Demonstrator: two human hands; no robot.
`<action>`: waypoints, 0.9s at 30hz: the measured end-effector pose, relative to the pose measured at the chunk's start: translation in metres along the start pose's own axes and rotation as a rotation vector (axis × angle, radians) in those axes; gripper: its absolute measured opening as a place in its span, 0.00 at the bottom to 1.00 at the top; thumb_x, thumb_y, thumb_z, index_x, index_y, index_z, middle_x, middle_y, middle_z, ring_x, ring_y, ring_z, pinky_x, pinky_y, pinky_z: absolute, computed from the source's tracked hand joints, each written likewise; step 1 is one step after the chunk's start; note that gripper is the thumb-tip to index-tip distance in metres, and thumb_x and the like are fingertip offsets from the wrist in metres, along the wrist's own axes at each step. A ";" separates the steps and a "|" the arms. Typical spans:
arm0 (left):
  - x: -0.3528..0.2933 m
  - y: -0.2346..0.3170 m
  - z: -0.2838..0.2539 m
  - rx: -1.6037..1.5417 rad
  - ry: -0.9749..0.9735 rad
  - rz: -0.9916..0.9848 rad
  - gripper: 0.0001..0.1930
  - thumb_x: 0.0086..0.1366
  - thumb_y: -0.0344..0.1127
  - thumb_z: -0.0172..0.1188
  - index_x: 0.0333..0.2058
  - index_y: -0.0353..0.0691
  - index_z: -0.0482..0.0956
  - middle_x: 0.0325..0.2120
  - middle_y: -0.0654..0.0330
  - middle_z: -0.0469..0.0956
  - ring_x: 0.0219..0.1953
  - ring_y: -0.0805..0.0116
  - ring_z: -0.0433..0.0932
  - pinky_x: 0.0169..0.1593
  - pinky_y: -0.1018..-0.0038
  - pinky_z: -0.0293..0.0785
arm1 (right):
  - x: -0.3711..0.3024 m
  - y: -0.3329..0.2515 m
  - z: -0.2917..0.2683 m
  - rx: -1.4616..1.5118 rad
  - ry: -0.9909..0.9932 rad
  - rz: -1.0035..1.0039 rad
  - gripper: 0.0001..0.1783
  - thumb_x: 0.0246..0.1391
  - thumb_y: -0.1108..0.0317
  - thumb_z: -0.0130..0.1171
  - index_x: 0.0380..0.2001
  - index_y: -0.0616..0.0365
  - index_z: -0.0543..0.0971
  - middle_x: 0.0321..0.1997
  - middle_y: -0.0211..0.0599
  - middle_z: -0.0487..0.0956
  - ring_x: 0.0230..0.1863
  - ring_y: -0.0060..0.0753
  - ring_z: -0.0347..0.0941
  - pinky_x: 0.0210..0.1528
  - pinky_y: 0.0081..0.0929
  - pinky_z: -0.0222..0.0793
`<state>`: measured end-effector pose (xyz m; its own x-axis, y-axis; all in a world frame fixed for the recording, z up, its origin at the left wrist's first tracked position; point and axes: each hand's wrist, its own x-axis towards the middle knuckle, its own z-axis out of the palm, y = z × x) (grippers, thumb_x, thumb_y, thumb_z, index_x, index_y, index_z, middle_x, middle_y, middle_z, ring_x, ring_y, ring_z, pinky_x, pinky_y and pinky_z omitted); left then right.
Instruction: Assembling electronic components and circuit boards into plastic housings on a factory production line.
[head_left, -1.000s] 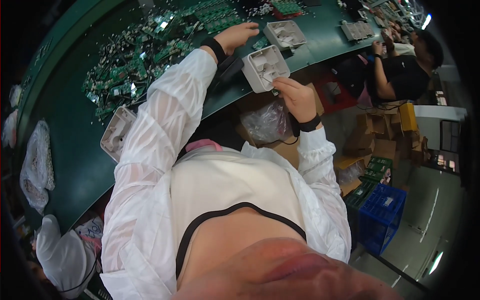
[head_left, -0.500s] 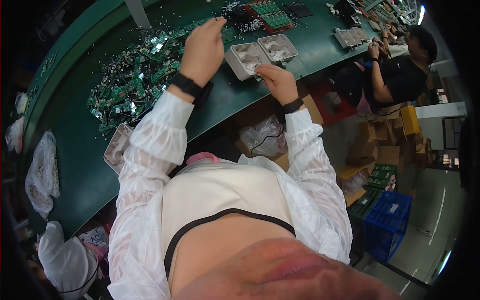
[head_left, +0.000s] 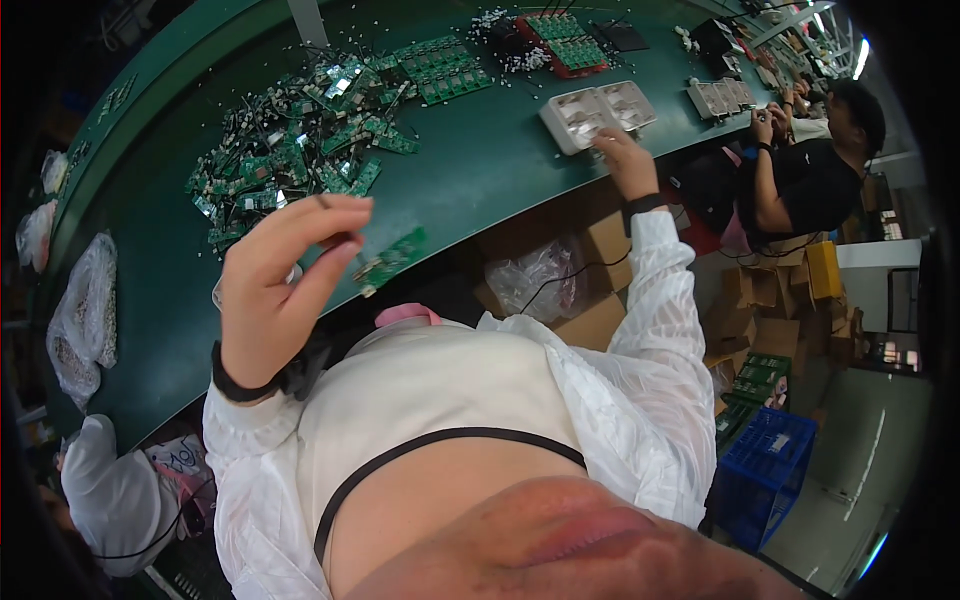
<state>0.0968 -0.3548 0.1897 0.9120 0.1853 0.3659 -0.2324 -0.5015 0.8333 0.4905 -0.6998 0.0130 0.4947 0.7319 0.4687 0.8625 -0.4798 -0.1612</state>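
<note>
My left hand (head_left: 285, 285) is by the table's near edge, fingers curled toward the thumb. A small green circuit board (head_left: 398, 258), blurred, hangs tilted at the thumb tip; a thin wire seems to link it to the hand. Further right, my right hand (head_left: 628, 163) pinches the near edge of a white plastic casing (head_left: 572, 122) with two open halves side by side. What its fingertips press is too small to make out. A heap of wired circuit boards (head_left: 300, 130) spreads beyond my left hand.
Joined green board panels (head_left: 440, 70) lie behind the heap. Farther back sit a red tray (head_left: 575, 58) with boards and scattered small white parts (head_left: 505, 40). A bag (head_left: 85, 320) rests far left. To the right a co-worker (head_left: 815, 150) handles parts near more white casings (head_left: 720, 98).
My left hand has come down and left from the far side, and a circuit board now hangs by it. The white casing has shifted right along with my right hand.
</note>
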 end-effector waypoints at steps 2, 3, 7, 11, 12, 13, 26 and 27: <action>-0.019 0.001 -0.013 0.008 0.026 -0.049 0.13 0.63 0.18 0.61 0.46 0.32 0.82 0.45 0.52 0.83 0.39 0.66 0.83 0.47 0.75 0.77 | 0.000 0.031 -0.006 -0.087 -0.050 0.098 0.16 0.52 0.79 0.59 0.43 0.49 0.85 0.51 0.33 0.83 0.46 0.48 0.82 0.46 0.40 0.79; -0.027 0.000 -0.018 0.017 0.051 -0.096 0.13 0.63 0.17 0.61 0.46 0.32 0.82 0.45 0.52 0.83 0.39 0.66 0.83 0.47 0.76 0.77 | 0.001 0.049 -0.008 -0.089 -0.055 0.097 0.16 0.52 0.79 0.59 0.43 0.49 0.85 0.51 0.33 0.83 0.46 0.48 0.82 0.46 0.40 0.79; -0.053 -0.020 -0.036 -0.017 0.139 -0.181 0.13 0.62 0.17 0.61 0.45 0.31 0.81 0.45 0.53 0.82 0.41 0.67 0.82 0.47 0.76 0.76 | -0.001 0.126 -0.006 -0.152 -0.045 0.133 0.17 0.53 0.79 0.57 0.45 0.51 0.85 0.51 0.36 0.82 0.46 0.49 0.82 0.47 0.38 0.78; -0.069 -0.029 -0.044 0.023 0.118 -0.216 0.12 0.63 0.17 0.60 0.45 0.31 0.81 0.45 0.54 0.82 0.43 0.67 0.81 0.47 0.75 0.76 | -0.007 0.167 -0.011 -0.324 -0.052 0.305 0.17 0.58 0.75 0.53 0.47 0.47 0.84 0.55 0.38 0.81 0.52 0.53 0.79 0.51 0.45 0.76; -0.070 -0.032 -0.046 0.054 0.088 -0.223 0.11 0.63 0.17 0.60 0.45 0.31 0.80 0.45 0.54 0.82 0.44 0.66 0.81 0.47 0.75 0.76 | -0.005 0.162 -0.009 -0.461 -0.040 0.386 0.18 0.59 0.74 0.52 0.49 0.47 0.83 0.56 0.40 0.80 0.52 0.54 0.79 0.51 0.45 0.76; -0.074 -0.033 -0.045 0.066 0.121 -0.251 0.11 0.63 0.17 0.60 0.45 0.31 0.80 0.45 0.54 0.82 0.44 0.66 0.81 0.47 0.75 0.76 | 0.013 0.137 -0.004 -0.439 -0.052 0.348 0.18 0.59 0.74 0.52 0.49 0.47 0.83 0.56 0.40 0.80 0.52 0.54 0.79 0.51 0.45 0.76; -0.063 -0.063 0.001 0.158 -0.335 -0.206 0.18 0.63 0.21 0.59 0.52 0.36 0.80 0.45 0.50 0.81 0.45 0.53 0.82 0.48 0.64 0.78 | 0.086 -0.326 0.013 0.567 -0.090 -0.793 0.16 0.56 0.78 0.65 0.48 0.54 0.85 0.49 0.40 0.82 0.45 0.45 0.80 0.45 0.35 0.78; -0.067 -0.066 0.000 0.166 -0.339 -0.204 0.19 0.62 0.22 0.60 0.53 0.36 0.79 0.46 0.51 0.81 0.47 0.53 0.82 0.49 0.64 0.78 | 0.089 -0.330 0.017 0.555 -0.101 -0.852 0.15 0.56 0.78 0.65 0.47 0.54 0.85 0.48 0.40 0.83 0.44 0.44 0.81 0.44 0.35 0.78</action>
<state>0.0514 -0.3336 0.1103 0.9996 0.0204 0.0205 -0.0035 -0.6174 0.7867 0.2520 -0.4680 0.0931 -0.3219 0.7748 0.5441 0.8469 0.4926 -0.2005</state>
